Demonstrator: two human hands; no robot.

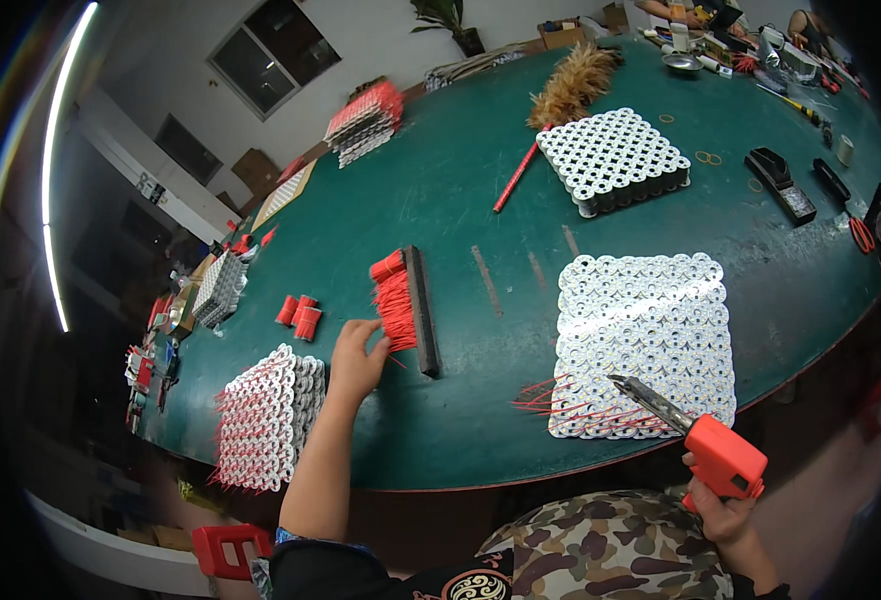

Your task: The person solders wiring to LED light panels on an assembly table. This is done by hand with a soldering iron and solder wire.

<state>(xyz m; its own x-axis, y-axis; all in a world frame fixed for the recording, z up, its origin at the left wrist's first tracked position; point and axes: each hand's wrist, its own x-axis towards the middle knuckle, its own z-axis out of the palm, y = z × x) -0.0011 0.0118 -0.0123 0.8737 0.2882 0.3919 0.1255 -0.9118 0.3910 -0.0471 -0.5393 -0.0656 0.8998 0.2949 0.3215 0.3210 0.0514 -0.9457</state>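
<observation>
My right hand (723, 515) grips the red handle of a soldering gun (726, 455) at the lower right. Its metal tip points up and left over a flat white panel of joined round modules (646, 320). Thin red wires (586, 412) lie across the panel's lower rows and stick out past its left edge. My left hand (358, 355) reaches to a pile of short red wires (396, 312), thumb and index finger apart at the pile's lower end. A dark narrow bar (421, 310) lies along the right side of that pile.
Left of my forearm stands a stack of wired panels (266, 420), with red wire bundles (301, 315) behind it. A thicker stack of white panels (616, 160) lies farther back beside a feather duster (576, 85). Scissors (861, 232) and a black tray (781, 185) lie right. People work at the far right.
</observation>
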